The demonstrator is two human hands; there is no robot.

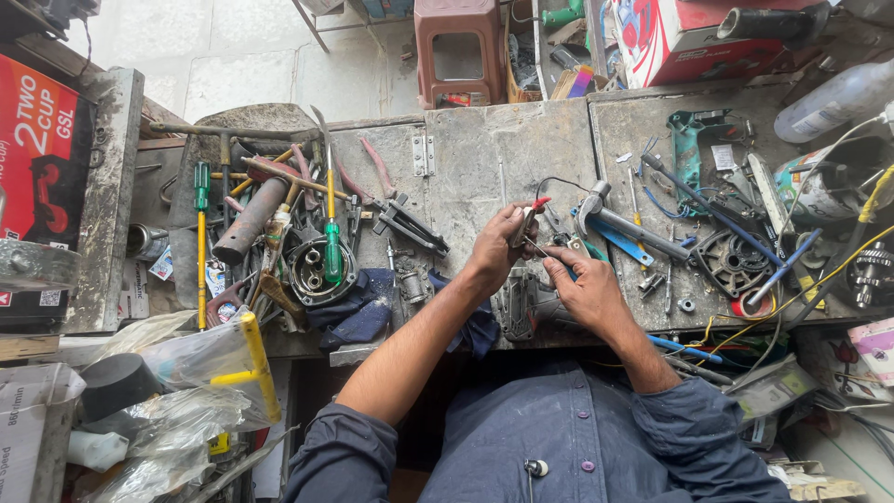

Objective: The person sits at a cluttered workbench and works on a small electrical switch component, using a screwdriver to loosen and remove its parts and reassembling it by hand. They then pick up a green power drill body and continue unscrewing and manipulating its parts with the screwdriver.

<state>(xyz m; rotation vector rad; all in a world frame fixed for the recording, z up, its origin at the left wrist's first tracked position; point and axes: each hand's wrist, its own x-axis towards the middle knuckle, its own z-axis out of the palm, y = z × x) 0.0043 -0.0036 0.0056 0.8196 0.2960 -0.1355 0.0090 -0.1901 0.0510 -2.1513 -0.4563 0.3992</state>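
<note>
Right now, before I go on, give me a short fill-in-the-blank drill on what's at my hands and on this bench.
1. The left hand pinches a small part with a ____ tip.
2. The right hand rests on the grey power tool body, which lies at the ____ edge of the workbench.
3. The green-handled screwdriver lies to the ____ of both hands.
4. The plastic stool beyond the bench is ____ in colour.

Missing words: red; near; left; brown

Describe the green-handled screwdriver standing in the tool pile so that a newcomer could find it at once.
Start at the grey workbench and go to the tool pile left of the left hand. The screwdriver lies over a round motor housing. Its handle is clear green, unlike the long yellow-shafted one farther left.
</note>
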